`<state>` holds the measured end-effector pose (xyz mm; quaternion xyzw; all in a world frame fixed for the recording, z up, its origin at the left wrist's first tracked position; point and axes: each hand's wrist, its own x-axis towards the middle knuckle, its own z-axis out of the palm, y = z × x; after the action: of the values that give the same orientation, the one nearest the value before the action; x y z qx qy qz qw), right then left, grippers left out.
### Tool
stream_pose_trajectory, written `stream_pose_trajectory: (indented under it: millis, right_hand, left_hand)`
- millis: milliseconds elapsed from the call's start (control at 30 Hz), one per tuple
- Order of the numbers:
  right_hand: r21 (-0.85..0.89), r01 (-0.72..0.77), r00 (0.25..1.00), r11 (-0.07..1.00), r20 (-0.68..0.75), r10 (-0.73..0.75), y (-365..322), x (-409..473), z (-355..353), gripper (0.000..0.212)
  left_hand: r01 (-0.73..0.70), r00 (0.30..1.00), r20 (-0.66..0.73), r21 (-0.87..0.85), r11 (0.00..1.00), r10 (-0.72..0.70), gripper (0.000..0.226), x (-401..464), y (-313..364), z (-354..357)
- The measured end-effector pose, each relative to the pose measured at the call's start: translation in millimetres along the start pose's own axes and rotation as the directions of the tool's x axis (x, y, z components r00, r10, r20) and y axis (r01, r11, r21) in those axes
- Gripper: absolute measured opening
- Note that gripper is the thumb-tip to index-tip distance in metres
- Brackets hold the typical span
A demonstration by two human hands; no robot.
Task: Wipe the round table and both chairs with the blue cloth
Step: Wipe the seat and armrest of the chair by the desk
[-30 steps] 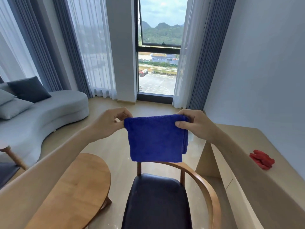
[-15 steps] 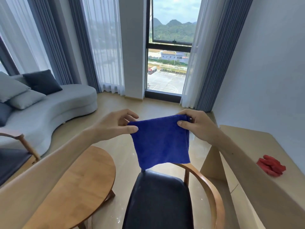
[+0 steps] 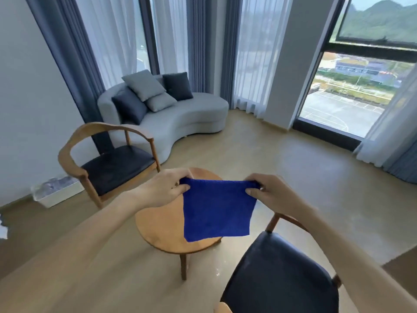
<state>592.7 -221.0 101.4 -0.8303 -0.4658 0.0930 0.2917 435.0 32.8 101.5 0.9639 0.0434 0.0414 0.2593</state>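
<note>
Sunlit lounge now swung into view, round table [image 3: 162,224] centred; left hand [image 3: 163,188] and right hand [image 3: 268,193] pinch blue cloth [image 3: 217,211] taut; wiping seemingly imminent.

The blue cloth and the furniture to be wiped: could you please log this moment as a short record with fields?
cloth: blue cloth held up in the air, hanging flat
left grip: left hand pinches the cloth's top left corner
right grip: right hand pinches the top right corner
table: round table beneath and behind the cloth, not touched
chairs: far chair beside the sofa; near chair at lower right
wiping: not begun
</note>
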Motion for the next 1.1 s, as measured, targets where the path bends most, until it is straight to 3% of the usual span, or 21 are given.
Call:
stream_pose_trajectory:
  millis: [100, 233, 433, 567, 900, 1100]
  right_hand:
    - [0.045, 0.034, 0.998, 0.998, 0.042, -0.036, -25.5, 38.9, 43.4, 0.017]
    - [0.040, 0.037, 0.996, 0.999, 0.085, -0.040, -62.7, 91.9, 109.3, 0.013]
    - [-0.021, -0.032, 0.991, 0.999, 0.133, 0.035, -107.0, 167.9, 205.2, 0.026]
    - [-0.075, -0.123, 0.978, 0.990, 0.160, 0.134, -124.3, 206.0, 249.4, 0.020]
    - [-0.201, -0.362, 0.918, 0.910, 0.095, 0.386, -70.0, 245.0, 297.4, 0.012]
    - [-0.152, -0.489, 0.857, 0.859, 0.102, 0.506, -32.8, 255.9, 333.6, 0.016]
  left_hand:
    - [0.125, 0.991, -0.022, -0.153, 0.980, -0.130, 0.012, -32.2, -49.0, -13.6]
    - [0.221, 0.972, -0.031, -0.198, 0.955, -0.231, 0.012, -62.6, -125.9, -29.5]
    - [0.244, 0.968, -0.007, -0.217, 0.945, -0.251, 0.010, -75.7, -247.6, -61.4]
    - [0.243, 0.970, 0.059, -0.209, 0.947, -0.236, 0.009, -59.9, -316.9, -73.4]
    - [0.177, 0.951, 0.274, -0.105, 0.979, -0.143, 0.010, 46.1, -394.6, -25.6]
    - [0.146, 0.882, 0.453, 0.001, 0.989, -0.131, 0.008, 93.1, -422.4, 6.1]
